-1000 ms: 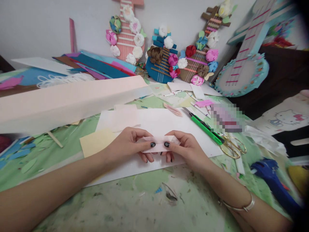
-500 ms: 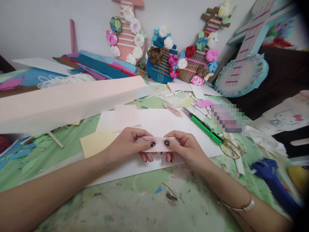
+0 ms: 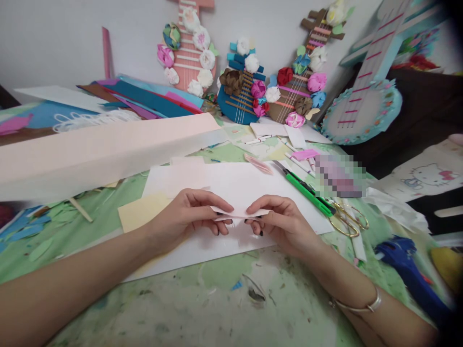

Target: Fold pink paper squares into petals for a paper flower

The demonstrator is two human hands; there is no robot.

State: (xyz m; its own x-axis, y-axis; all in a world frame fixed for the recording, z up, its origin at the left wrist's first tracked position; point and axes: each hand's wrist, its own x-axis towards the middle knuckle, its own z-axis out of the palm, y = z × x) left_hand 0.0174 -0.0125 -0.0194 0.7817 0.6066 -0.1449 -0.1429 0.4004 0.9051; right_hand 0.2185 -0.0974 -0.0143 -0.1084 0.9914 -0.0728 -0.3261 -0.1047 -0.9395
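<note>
One paper, likely light, easily creased, best held by its ends: our left hand and right hand pinch it

Clock positions centre on the paper strip, between left hand and right hand, above a flat sheet on the table. Nine: paper scrap, overlapping the flat sheet. Ten: folded sheet. Twelve to one: guitar models, before the wall. Two: cutter. Three: scissors, beside the cutter. Four: glue gun.
</note>
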